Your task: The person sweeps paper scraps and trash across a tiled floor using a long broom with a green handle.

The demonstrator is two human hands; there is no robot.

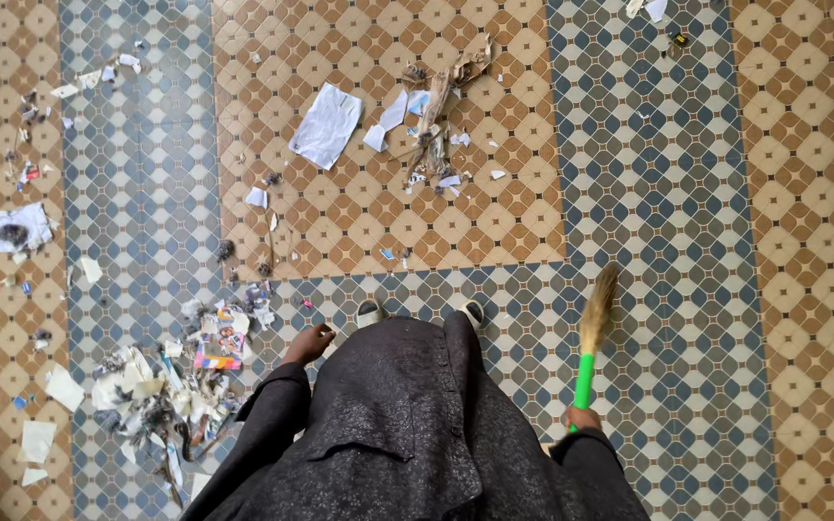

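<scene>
At nine o'clock, near the left edge, a crumpled white sheet (21, 226) lies on the brown tiles among small scraps. Toward seven o'clock a heap of torn paper (161, 391) is gathered on the blue band of the tiled floor (687, 193), with a bright printed wrapper (221, 343) at its upper right edge.

The left hand (309, 343) hangs just right of that heap, at the end of a dark sleeve. It holds nothing; the fingers look loosely curled, though how far they are bent I cannot tell.

At eleven o'clock a larger white paper (326, 125) lies flat on the brown panel. Near twelve o'clock sits a strip of brown cardboard (441, 92) with white and pale blue scraps around it.

At the centre bottom two feet in light sandals (371, 314) show from under a dark robe (407, 425), standing on the blue band.

At five o'clock the right hand (583, 419) is wrapped tight around the green handle of a broom (593, 333). The broom stands almost upright, its straw head pointing up to three o'clock and resting on or just above the blue tiles, well apart from all the litter.
</scene>
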